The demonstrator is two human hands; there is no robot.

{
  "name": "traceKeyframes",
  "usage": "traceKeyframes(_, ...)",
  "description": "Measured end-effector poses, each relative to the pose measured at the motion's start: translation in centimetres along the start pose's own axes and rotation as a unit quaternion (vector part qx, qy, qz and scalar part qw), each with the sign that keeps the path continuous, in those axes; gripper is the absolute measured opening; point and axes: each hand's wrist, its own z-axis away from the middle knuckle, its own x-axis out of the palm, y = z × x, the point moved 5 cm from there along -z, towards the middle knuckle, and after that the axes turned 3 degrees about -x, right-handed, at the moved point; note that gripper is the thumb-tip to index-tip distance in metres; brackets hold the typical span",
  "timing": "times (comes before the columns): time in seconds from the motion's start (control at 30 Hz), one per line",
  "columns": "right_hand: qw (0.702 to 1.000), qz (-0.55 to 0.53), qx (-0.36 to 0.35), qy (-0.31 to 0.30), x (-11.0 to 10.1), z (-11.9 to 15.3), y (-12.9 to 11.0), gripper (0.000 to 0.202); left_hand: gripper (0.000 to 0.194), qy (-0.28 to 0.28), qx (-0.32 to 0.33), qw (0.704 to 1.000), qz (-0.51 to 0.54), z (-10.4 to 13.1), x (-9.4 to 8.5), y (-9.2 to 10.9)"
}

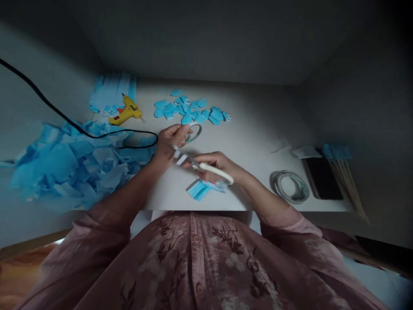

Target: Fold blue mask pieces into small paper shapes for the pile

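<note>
One roll of tape (199,133) is held up off the white tabletop (258,129), near the middle, in the left hand (169,137); the thumb and fingers are closed on its near side, pinching the rim. The right hand (222,163) is curled around one pair of scissors (214,171) with a pale handle, its fingers closed at the grip. The blades point toward the left wrist; they are blurred, so I cannot tell how far apart they stand or whether they touch anything.

Just below the right hand lies a folded blue piece (197,190), partly hidden, so whether it is one or several is unclear. Beyond the held roll is one loose cluster of small blue cutouts (183,107), roughly twenty or more, overlapping too much for an exact count.

To the left lie one yellow glue gun (127,113), one black cord (80,129), one stack of blue-and-white sheets (114,90) and a large heap of blue scraps (87,159), too tangled to number. At the right are ring-shaped tape (304,188), perhaps more than one roll, one dark phone (323,176), one white packet (306,151) and several thin sticks (350,181) with blue ends, bunched together.
</note>
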Motion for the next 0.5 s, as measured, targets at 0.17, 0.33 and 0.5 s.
traceKeyframes(0.17,0.996,-0.021,-0.087,0.024,-2.4,0.7,-1.3,0.069,0.033,-0.002,-0.043,0.996,0.083,-0.8,-0.4,0.0)
traceKeyframes(0.33,0.992,-0.042,-0.083,0.087,-4.3,0.4,0.0,0.074,0.021,-0.03,-0.042,0.991,0.124,-0.8,-0.2,0.4)
traceKeyframes(0.5,0.992,-0.047,-0.039,0.107,-4.6,0.4,0.4,0.074,0.011,-0.035,-0.052,0.99,0.129,-0.9,-0.3,0.2)
